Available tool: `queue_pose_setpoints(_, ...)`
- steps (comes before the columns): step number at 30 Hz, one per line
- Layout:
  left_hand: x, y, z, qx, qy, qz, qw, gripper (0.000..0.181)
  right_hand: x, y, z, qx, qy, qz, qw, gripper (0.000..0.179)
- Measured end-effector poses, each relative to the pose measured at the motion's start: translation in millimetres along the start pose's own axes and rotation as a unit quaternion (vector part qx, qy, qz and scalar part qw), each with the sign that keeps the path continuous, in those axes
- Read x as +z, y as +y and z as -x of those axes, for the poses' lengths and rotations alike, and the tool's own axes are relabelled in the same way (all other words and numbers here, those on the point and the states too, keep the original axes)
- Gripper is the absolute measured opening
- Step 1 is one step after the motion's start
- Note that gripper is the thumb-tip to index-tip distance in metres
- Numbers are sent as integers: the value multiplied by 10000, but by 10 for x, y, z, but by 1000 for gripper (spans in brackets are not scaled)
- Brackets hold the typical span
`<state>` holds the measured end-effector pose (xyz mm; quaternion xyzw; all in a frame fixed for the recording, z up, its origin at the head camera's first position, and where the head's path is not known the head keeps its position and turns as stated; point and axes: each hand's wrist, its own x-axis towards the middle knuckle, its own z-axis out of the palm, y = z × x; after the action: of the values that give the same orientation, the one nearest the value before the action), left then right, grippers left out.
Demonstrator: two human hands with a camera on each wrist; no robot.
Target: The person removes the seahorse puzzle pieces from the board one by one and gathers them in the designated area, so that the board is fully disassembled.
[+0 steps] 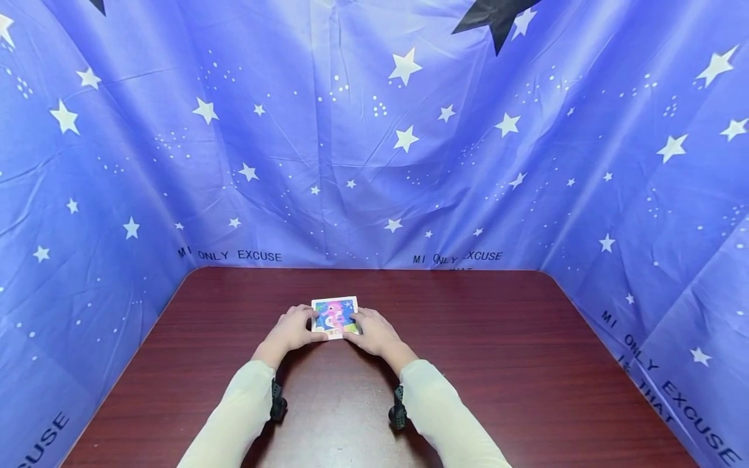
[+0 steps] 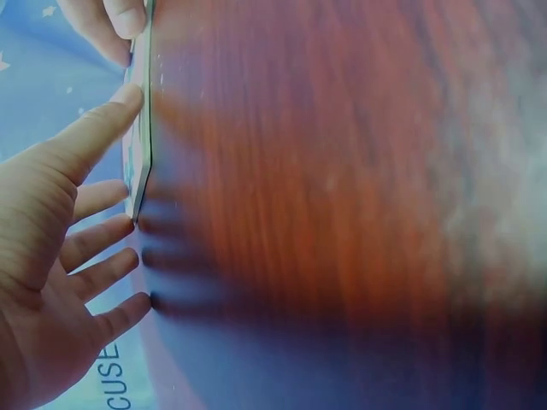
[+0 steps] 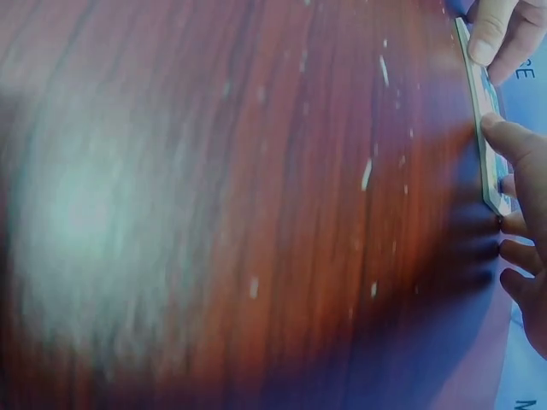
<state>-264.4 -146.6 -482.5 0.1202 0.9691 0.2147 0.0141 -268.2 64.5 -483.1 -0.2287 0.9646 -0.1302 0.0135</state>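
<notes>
A thin picture board [image 1: 334,316], with a pink seahorse on a blue ground inside a pale border, lies on the worktop [image 1: 497,351], closer to the far edge than to the near one and a little left of the middle. It sits directly between the left hand [image 1: 295,329] and the right hand [image 1: 374,333], touching both, so neither is plainly nearer. Its sides run roughly with the worktop's far edge, slightly turned; it looks a shade wider than deep (though the slanted view makes the long axis hard to judge).

Both hands are loosely spread rather than clenched. Each thumb touches the board's near edge, with an index finger over its side; in the left wrist view the outer fingers fan out past the board's corner, low by the worktop. How firmly they press cannot be told. A starry blue cloth [image 1: 328,214] hangs behind the worktop's far edge.
</notes>
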Motion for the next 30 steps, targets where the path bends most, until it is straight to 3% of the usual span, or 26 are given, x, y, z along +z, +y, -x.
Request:
queue_pose_setpoints(18, 167, 304, -103, 350, -23, -265, 9990, 64, -90, 314, 228, 86, 92, 54, 9999, 57)
queue_pose_setpoints(30, 290, 503, -166, 300, -132, -425, 9986, 66, -135, 538, 361, -78, 298, 77, 9995, 56)
